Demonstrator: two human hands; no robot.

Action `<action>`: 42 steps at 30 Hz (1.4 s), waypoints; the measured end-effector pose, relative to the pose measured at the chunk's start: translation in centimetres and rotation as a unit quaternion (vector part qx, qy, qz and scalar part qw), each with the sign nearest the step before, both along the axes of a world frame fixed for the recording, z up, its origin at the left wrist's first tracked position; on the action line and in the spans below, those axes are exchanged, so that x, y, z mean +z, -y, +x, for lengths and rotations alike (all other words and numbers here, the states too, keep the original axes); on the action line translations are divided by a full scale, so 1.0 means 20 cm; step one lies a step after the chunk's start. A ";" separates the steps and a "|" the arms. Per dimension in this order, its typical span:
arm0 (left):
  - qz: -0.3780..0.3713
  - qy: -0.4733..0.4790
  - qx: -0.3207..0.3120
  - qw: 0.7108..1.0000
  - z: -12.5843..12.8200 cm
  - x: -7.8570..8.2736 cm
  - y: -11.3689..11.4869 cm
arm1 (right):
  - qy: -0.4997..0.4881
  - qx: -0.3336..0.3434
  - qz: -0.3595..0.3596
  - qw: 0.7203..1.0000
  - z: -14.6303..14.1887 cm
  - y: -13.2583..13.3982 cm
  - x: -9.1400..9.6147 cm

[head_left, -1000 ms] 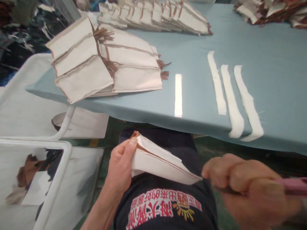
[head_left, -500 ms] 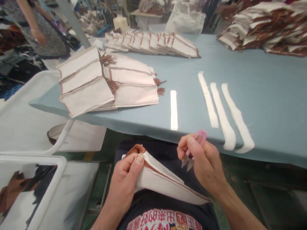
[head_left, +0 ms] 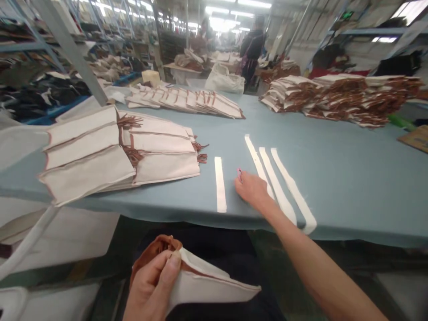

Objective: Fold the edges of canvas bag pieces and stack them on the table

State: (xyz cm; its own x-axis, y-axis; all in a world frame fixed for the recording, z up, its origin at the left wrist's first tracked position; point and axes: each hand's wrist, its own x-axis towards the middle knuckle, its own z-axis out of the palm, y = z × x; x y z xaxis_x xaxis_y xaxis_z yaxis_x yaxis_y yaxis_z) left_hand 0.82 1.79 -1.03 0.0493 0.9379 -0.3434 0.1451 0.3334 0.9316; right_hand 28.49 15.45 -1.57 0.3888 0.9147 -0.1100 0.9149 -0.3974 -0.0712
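In my left hand (head_left: pixel 155 281), thumb and fingers pinch a cream fabric piece (head_left: pixel 207 285) with brown trim and a brown part curling over at its top; it lies over my lap. My right hand (head_left: pixel 251 189) is stretched out over the table, fingers curled round pink-handled thread snips (head_left: pixel 239 173). Only a bit of the pink handle shows; the blades are hidden. One short white strip (head_left: pixel 220 185) lies to the left of that hand. Just right of it are three longer white strips (head_left: pixel 256 158), one partly covered by my wrist.
Overlapping cream pieces with brown fringes (head_left: pixel 160 142) lie on the blue-grey table (head_left: pixel 351 187) at left. Behind them is a row of similar pieces (head_left: pixel 187 99), and a large pile (head_left: pixel 334 96) sits at back right. A person (head_left: pixel 252 49) stands farther off.
My right hand has gone from above my lap forward onto the table with the snips. The left hand still grips the fabric piece. My view has tilted up, showing more of the room.
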 end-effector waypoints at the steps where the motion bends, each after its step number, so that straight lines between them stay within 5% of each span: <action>1: 0.002 0.001 0.003 1.000 0.00 0.01 0.00 | 0.011 -0.001 -0.008 1.000 0.01 -0.05 -0.01; 9: 0.000 0.046 -0.001 0.999 -0.02 0.03 0.00 | 0.053 0.051 -0.002 0.997 0.06 -0.14 -0.12; 14: -0.006 0.052 -0.012 0.999 -0.03 0.03 0.00 | 0.046 0.192 0.048 0.979 0.15 -0.05 -0.12; 20: 0.001 0.057 -0.010 0.998 -0.01 0.06 0.01 | 0.014 0.374 0.093 0.923 0.33 -0.02 -0.11; 27: 0.008 0.060 -0.002 0.998 0.01 0.10 0.02 | -0.023 0.413 0.064 0.908 0.43 -0.11 -0.18; 33: 0.031 0.018 -0.009 0.999 0.02 0.11 0.04 | -0.105 0.362 0.127 0.918 0.15 0.21 0.06; 34: 0.035 0.006 -0.011 0.999 0.03 0.11 0.05 | -0.191 0.321 0.137 0.917 0.06 0.30 0.11; 38: 0.054 -0.031 -0.015 0.998 0.05 0.12 0.05 | -0.485 0.259 0.050 0.834 -0.30 0.60 0.21; 42: 0.086 -0.051 -0.009 0.995 0.06 0.14 0.06 | -0.510 0.228 0.033 0.829 -0.48 0.69 0.17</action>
